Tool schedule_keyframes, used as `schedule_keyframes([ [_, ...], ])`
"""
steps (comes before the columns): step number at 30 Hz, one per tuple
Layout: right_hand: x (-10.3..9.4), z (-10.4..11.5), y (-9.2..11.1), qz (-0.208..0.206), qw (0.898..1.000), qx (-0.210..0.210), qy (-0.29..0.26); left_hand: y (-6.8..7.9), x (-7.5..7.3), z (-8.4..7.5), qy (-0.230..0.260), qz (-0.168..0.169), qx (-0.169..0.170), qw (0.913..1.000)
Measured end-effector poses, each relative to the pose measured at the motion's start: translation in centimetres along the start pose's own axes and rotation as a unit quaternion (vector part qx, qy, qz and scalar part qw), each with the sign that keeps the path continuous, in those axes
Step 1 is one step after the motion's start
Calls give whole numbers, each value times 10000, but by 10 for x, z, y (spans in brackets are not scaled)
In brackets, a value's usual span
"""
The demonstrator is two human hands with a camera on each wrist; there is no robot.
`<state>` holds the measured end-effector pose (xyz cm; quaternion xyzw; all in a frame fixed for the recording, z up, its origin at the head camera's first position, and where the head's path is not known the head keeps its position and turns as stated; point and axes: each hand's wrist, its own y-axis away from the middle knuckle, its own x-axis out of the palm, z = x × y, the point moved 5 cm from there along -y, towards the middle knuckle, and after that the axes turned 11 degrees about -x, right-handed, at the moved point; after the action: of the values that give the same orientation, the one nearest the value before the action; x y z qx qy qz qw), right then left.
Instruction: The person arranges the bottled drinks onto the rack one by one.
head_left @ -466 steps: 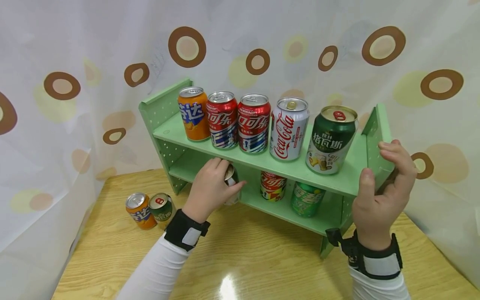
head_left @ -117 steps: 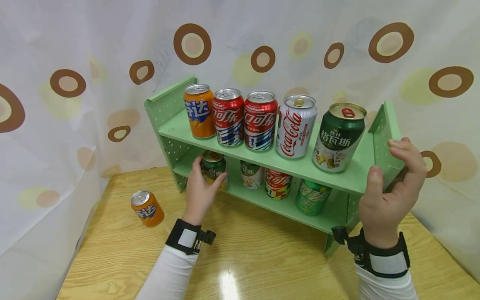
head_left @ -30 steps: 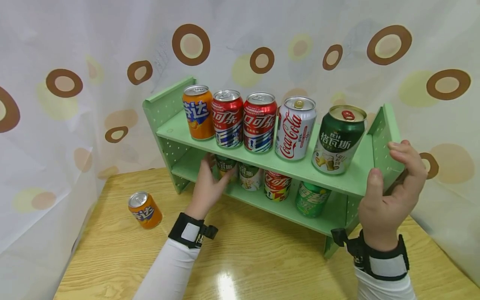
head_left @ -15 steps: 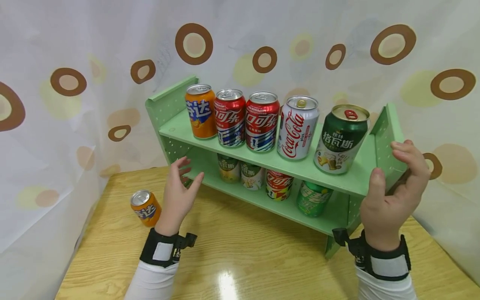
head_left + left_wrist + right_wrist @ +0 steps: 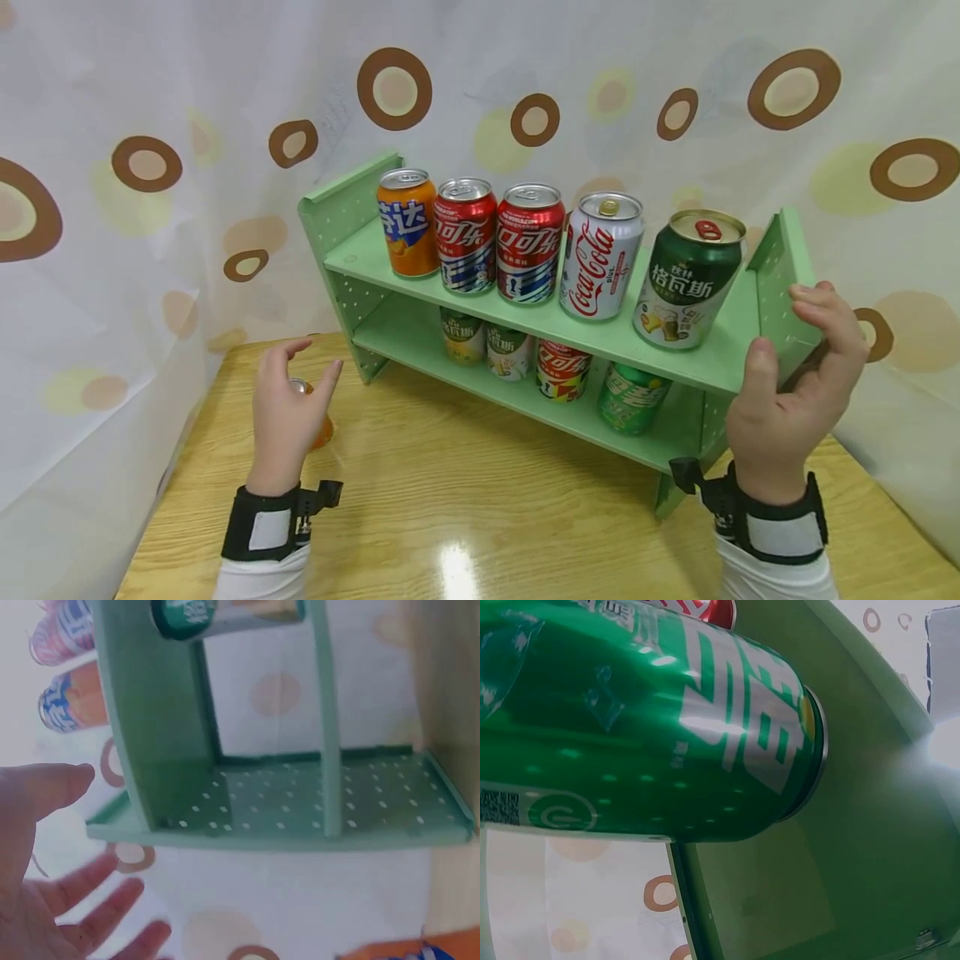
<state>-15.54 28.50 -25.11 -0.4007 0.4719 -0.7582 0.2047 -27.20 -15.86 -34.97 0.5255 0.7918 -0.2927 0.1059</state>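
Note:
My left hand (image 5: pixel 288 412) is in front of an orange soda can (image 5: pixel 324 432) on the table and hides most of it. Its fingers and thumb are spread and hold nothing. The same can's edge shows low in the left wrist view. My right hand (image 5: pixel 798 392) holds the right end panel of the green two-tier shelf (image 5: pixel 480 310), thumb in front and fingers at the outer side. On the lower tier stand two kvass cans (image 5: pixel 461 337), a red cola can (image 5: pixel 562 371) and a green soda can (image 5: pixel 632 400), which fills much of the right wrist view.
The upper tier carries an orange can (image 5: pixel 408 225), two red cola cans (image 5: pixel 530 246), a white cola can (image 5: pixel 600 258) and a dark green kvass can (image 5: pixel 686 279). A patterned curtain (image 5: pixel 480 50) hangs behind. The wooden table (image 5: pixel 420 492) extends in front of the shelf.
My left hand has let go of a kvass can on the lower tier, left of the other kvass can, and moved left and down to the orange can. My right hand stays put.

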Motion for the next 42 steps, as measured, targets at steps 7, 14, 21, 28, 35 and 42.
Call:
schedule_keyframes([
  [7, 2, 0, 0, 35, 10000, -22, -43, 2, -10, 32, -413, -161, -672, 9968],
  [14, 3, 0, -1, 54, 10000, -23, -27, 5, -6, 64, -545, -12, -1055, 9929],
  [21, 3, 0, -1, 52, 10000, -20, 0, 6, 0, 88, -429, 249, -1552, 9866],
  [28, 2, 0, -1, 15, 10000, -32, 3, 6, 5, 103, -201, 515, -1883, 9806],
  [35, 2, 0, 0, 18, 10000, -25, -11, 6, 10, 119, -149, 563, -1951, 9790],
  [42, 0, 0, 0, -1, 10000, -46, 56, 7, 17, 136, -308, 731, -2110, 9743],
])
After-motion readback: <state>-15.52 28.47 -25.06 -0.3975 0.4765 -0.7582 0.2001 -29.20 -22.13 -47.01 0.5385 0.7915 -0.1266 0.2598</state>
